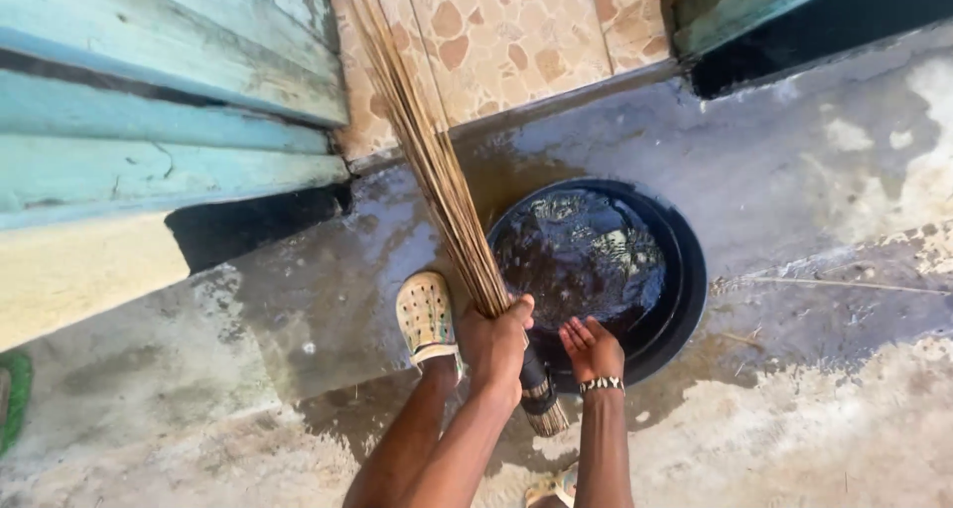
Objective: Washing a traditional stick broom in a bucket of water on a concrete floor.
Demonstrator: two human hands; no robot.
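Observation:
My left hand grips a bundle broom of thin dry sticks near its bound end, bristle tips pointing up and away toward the wall. The bound butt end hangs below my fist. My right hand, with a beaded bracelet at the wrist, is open, palm up, at the near rim of a black round basin filled with dark water. The hand holds nothing. My left foot in a pale perforated clog stands on wet concrete just left of the basin.
Wet grey concrete floor surrounds the basin. Turquoise wooden planks lie at the upper left, a stone-patterned tiled wall at the top, a dark opening at upper right. My other foot shows at the bottom edge.

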